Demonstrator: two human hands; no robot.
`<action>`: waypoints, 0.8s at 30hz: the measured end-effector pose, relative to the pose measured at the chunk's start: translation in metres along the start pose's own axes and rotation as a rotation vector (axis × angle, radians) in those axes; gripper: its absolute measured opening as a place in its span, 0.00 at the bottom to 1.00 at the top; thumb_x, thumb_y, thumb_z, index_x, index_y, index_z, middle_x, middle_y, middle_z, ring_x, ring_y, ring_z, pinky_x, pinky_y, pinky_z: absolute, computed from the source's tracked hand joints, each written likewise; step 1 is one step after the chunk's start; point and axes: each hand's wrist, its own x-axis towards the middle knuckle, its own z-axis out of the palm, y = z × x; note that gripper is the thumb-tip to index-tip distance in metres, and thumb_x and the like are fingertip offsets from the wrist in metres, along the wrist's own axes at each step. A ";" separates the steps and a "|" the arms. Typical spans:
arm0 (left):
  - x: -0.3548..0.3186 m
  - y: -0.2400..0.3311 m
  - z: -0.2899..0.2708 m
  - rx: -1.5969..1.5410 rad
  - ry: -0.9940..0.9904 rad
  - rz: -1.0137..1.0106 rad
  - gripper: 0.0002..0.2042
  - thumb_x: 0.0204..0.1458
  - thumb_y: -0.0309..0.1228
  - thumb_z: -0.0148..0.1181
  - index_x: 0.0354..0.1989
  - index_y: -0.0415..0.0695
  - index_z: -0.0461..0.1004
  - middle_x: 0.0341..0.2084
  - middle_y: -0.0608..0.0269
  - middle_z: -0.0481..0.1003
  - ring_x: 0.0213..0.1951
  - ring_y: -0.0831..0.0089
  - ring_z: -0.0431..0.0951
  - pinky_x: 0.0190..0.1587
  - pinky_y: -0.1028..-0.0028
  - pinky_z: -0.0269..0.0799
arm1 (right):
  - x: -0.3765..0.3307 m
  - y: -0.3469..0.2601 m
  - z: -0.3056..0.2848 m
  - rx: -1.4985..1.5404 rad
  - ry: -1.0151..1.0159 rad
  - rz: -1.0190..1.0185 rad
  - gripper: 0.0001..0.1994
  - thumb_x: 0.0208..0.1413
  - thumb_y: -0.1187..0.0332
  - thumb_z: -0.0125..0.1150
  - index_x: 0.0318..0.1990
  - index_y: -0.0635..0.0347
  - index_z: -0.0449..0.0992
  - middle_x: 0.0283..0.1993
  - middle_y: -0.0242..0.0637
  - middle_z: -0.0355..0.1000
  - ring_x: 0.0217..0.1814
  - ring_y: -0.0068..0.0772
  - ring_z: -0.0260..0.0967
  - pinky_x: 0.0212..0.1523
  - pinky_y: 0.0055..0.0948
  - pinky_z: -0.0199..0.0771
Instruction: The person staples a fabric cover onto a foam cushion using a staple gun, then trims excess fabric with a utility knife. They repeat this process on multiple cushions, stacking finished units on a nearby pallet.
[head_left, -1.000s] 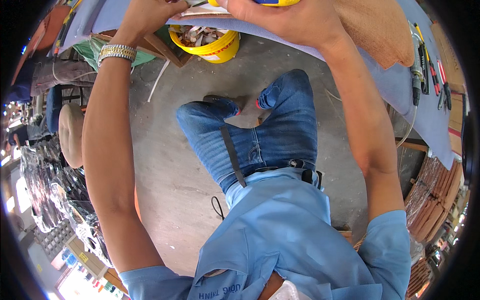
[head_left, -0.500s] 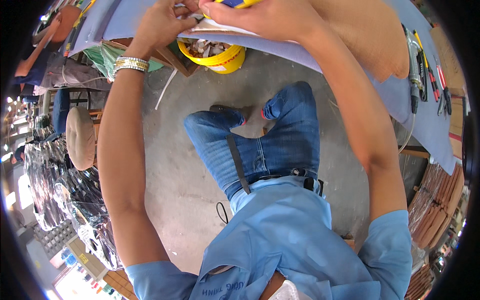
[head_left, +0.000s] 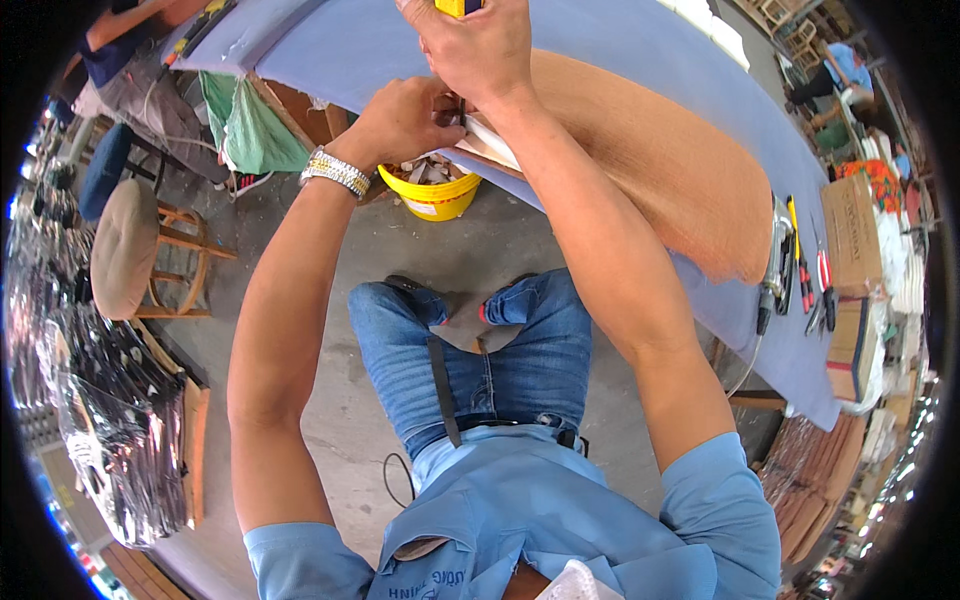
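My right hand is closed around a yellow-and-blue tool, whose top pokes out above the fist. A thin dark shaft shows below that hand; whether it belongs to the same tool is unclear. Close below and to the left, my left hand has its fingers curled by the end of a white strip. What its fingertips pinch is hidden. A large brown curved panel lies on the blue-covered table, partly under my right forearm.
A yellow bucket of scraps stands below the table edge. Hand tools and a corded power tool lie at the table's right. Green sacking hangs at the left, near a cushioned stool. Another person's arm is far left.
The view has shifted, showing more of the table. My right hand now grips the tool upright above my left hand; before, the tool lay more level and the hands were side by side.
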 end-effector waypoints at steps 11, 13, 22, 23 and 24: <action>-0.002 -0.016 0.010 -0.177 0.021 0.029 0.17 0.46 0.33 0.68 0.43 0.38 0.78 0.32 0.52 0.84 0.35 0.55 0.83 0.44 0.62 0.78 | 0.005 0.005 0.000 -0.118 -0.156 0.244 0.12 0.58 0.61 0.68 0.29 0.60 0.78 0.21 0.35 0.73 0.22 0.34 0.67 0.27 0.37 0.68; -0.002 -0.015 0.008 -0.261 -0.011 0.008 0.16 0.47 0.32 0.67 0.43 0.38 0.78 0.31 0.53 0.83 0.33 0.59 0.83 0.43 0.64 0.77 | 0.003 0.009 -0.002 -0.035 -0.155 0.268 0.10 0.57 0.64 0.68 0.29 0.60 0.78 0.21 0.32 0.74 0.21 0.30 0.69 0.25 0.33 0.70; -0.007 -0.018 0.018 -0.715 0.056 -0.090 0.13 0.49 0.18 0.53 0.42 0.35 0.78 0.32 0.59 0.82 0.34 0.73 0.80 0.43 0.71 0.77 | 0.014 0.006 -0.007 0.239 -0.152 0.413 0.08 0.57 0.69 0.68 0.31 0.61 0.75 0.17 0.31 0.70 0.15 0.19 0.65 0.14 0.23 0.65; -0.011 -0.020 0.024 -0.778 0.113 -0.057 0.12 0.53 0.16 0.52 0.44 0.33 0.77 0.34 0.61 0.81 0.36 0.74 0.80 0.44 0.73 0.78 | 0.011 -0.002 -0.012 0.244 -0.170 0.402 0.09 0.58 0.68 0.68 0.30 0.60 0.75 0.18 0.32 0.71 0.16 0.19 0.65 0.16 0.23 0.66; -0.013 -0.013 0.025 -0.838 0.156 -0.088 0.11 0.54 0.17 0.52 0.45 0.34 0.77 0.34 0.61 0.81 0.36 0.74 0.80 0.45 0.72 0.78 | 0.009 -0.010 -0.023 0.256 -0.187 0.375 0.09 0.59 0.68 0.68 0.31 0.60 0.75 0.19 0.32 0.71 0.16 0.19 0.66 0.17 0.24 0.67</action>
